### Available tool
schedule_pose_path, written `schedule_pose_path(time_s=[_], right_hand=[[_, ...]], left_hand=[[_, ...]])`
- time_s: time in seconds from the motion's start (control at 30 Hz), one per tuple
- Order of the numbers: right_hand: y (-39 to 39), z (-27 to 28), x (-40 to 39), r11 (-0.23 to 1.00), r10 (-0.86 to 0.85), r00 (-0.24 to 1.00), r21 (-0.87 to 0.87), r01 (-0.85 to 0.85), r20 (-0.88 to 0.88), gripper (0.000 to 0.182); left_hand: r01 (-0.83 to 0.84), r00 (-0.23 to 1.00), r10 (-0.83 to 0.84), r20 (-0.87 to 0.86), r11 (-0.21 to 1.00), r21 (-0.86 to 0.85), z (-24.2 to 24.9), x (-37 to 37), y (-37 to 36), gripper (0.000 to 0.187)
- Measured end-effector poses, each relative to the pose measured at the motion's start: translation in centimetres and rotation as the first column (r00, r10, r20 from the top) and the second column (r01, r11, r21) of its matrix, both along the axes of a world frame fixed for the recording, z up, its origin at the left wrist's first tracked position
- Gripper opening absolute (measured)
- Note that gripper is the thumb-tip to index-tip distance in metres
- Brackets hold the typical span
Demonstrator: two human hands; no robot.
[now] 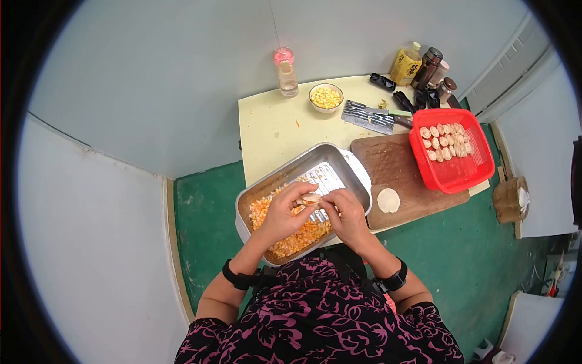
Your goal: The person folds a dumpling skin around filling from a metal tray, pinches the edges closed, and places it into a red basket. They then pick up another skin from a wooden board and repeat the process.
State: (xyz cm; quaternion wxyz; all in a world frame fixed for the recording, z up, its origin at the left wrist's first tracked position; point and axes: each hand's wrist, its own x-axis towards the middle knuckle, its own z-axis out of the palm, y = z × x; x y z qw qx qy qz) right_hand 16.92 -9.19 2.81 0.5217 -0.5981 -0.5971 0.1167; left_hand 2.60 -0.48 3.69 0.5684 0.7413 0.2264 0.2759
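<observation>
Both hands pinch a small dumpling [311, 198] over a metal tray [254, 193]. My left hand [284, 213] has its thumb and fingers closed on the near-left side of the dough. From the other side, my right hand [347, 216] presses the dough edge between thumb and forefinger. Chopped orange and pale filling [297, 239] covers the tray's left and lower part, while bare metal shows at the upper right. One round dough wrapper [388, 200] lies flat on the wooden cutting board [388, 159] to the right.
A red plastic basket [451, 177] with rows of dumplings [445, 141] sits over the board's right end. Behind are a cleaver [368, 117], a bowl of corn [326, 97], a pink-lidded bottle [287, 76], a yellow bottle [406, 65] and dark flasks [428, 68].
</observation>
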Motion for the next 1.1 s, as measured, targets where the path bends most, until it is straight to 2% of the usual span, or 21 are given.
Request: schedule_pose_path(time_s=[0.13, 0.23, 0.33, 0.43, 0.63, 0.83, 0.93, 1.1], right_hand=[[0.0, 0.4, 0.0, 1.0, -0.016, 0.999, -0.01, 0.015, -0.048, 0.007], [0.0, 0.4, 0.1, 1.0, -0.026, 0.998, 0.002, 0.026, -0.056, 0.006], [-0.1, 0.6, 0.2, 0.999, -0.042, 0.996, 0.01, 0.042, -0.08, 0.005], [-0.2, 0.7, 0.2, 0.999, -0.052, 0.992, -0.012, 0.051, -0.113, 0.006], [-0.3, 0.9, -0.1, 0.997, -0.076, 0.985, -0.044, 0.07, -0.155, 0.005], [-0.2, 0.8, 0.1, 0.997, -0.078, 0.984, -0.034, 0.073, -0.163, 0.004], [-0.3, 1.1, 0.1, 0.997, -0.078, 0.984, -0.039, 0.072, -0.163, 0.004], [-0.3, 1.0, 0.1, 0.998, -0.066, 0.981, -0.037, 0.06, -0.18, 0.004]], left_hand=[[0.032, 0.998, -0.023, 0.061, 0.988, -0.153, -0.3, 0.0, 0.0, 0.034], [0.003, 1.0, -0.007, -0.029, 0.991, -0.132, 0.3, -0.1, -0.1, 0.032], [-0.042, 0.991, 0.073, 0.112, 0.966, -0.256, 0.4, -0.2, -0.5, 0.028], [-0.055, 0.984, 0.076, 0.162, 0.99, -0.128, -0.6, -0.3, 0.0, 0.022], [-0.12, 0.988, 0.122, 0.094, 0.992, -0.028, 0.4, -0.2, 0.0, 0.008], [-0.141, 0.988, 0.132, 0.084, 0.983, 0.117, 0.8, 0.0, -0.1, 0.008], [-0.139, 0.989, 0.12, 0.083, 0.946, 0.293, 1.0, -0.1, 0.2, 0.01], [-0.128, 0.991, 0.103, 0.084, 0.909, 0.397, 1.1, -0.2, 0.2, 0.012]])
